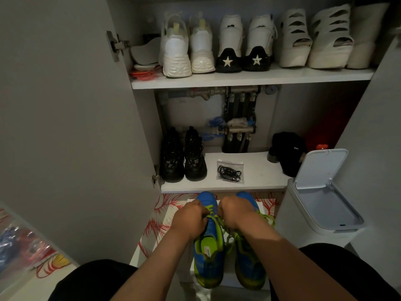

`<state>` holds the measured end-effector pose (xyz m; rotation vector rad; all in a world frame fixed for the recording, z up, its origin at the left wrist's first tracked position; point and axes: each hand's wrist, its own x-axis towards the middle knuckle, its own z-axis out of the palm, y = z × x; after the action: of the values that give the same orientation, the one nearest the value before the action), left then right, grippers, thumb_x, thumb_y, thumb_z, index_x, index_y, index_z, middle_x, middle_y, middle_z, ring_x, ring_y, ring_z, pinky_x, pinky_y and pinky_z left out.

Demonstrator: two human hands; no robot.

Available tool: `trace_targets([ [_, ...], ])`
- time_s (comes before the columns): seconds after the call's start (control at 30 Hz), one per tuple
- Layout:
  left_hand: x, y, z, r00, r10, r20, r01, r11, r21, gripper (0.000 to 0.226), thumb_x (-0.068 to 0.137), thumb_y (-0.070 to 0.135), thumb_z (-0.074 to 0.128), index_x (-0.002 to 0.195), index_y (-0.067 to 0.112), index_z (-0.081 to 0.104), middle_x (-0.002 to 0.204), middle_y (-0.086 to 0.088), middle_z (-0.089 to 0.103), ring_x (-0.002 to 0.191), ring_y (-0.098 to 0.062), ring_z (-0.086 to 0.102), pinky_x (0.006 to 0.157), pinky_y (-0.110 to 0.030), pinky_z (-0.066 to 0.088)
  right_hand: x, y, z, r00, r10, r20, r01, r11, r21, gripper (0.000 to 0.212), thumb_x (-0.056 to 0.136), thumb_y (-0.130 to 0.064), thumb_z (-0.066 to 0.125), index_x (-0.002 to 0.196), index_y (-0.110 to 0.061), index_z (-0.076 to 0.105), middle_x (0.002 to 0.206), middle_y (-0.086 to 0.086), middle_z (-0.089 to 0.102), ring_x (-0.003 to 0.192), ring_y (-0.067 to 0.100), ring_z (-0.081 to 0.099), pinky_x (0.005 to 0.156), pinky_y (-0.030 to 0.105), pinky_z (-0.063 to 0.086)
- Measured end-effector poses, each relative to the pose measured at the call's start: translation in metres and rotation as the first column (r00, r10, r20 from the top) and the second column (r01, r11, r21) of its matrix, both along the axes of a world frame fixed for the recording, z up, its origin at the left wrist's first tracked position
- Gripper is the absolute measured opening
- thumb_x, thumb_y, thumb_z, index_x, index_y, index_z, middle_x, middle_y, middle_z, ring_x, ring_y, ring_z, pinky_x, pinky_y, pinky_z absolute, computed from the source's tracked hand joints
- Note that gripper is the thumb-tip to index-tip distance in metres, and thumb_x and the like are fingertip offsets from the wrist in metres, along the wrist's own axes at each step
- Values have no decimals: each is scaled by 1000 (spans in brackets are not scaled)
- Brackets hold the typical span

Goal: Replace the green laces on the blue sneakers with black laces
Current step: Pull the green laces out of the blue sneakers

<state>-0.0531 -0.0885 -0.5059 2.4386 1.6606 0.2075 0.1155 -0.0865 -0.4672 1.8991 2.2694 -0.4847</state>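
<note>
The blue sneakers point(209, 257) sat side by side on a red-patterned mat point(152, 227). Their long way ran from the person to the open cupboard point(143, 127), with toes pointing at it and heels near the knees. The left hand point(191, 218) was curled tight on the green laces point(219, 221) of the left sneaker, and the right hand point(234, 211) gripped the laces just beside it. Black boots point(183, 157) and a bag of black laces point(230, 171) stood on the low shelf point(258, 172), and a bin point(325, 205) with its lid up stood at the right.

No legible text found. A white star point(227, 61) stands on each black heel of the white sneakers point(231, 33). I cannot read the label point(208, 251) inside the blue sneaker point(215, 261).
</note>
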Motion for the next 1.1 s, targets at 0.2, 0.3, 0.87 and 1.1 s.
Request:
trace_targets([
  [0.2,6,0,0,998,32,-46,-28,997,78,20,90,28,55,95,20,72,106,-3,59,95,-23,60,69,-32,50,-5,0,-3,993,-27,-117,34,998,51,28,92,-23,56,117,-19,68,119,8,66,108,27,62,89,37,54],
  [0.3,11,-1,-3,996,60,-61,-53,993,106,17,90,23,54,93,17,69,104,-4,60,93,-24,61,64,-32,43,-10,-2,-6,986,-51,-160,58,998,37,27,90,-36,55,99,-16,71,107,7,69,101,27,64,80,34,52],
  [0.87,0,0,3,870,339,359,-304,941,-151,18,90,11,50,103,20,59,97,-4,67,89,-26,62,73,-35,50,-19,-2,-13,972,-99,-213,113,992,52,37,83,-28,63,120,-32,68,127,-4,65,115,21,61,94,33,49],
  [1.1,-4,6,14,981,149,125,-135,984,-113,17,92,23,55,91,15,70,98,-9,66,93,-27,63,74,-37,53,-25,-4,-18,996,-27,-82,42,982,185,20,87,-26,64,106,-23,70,109,3,68,101,26,65,85,37,56],
])
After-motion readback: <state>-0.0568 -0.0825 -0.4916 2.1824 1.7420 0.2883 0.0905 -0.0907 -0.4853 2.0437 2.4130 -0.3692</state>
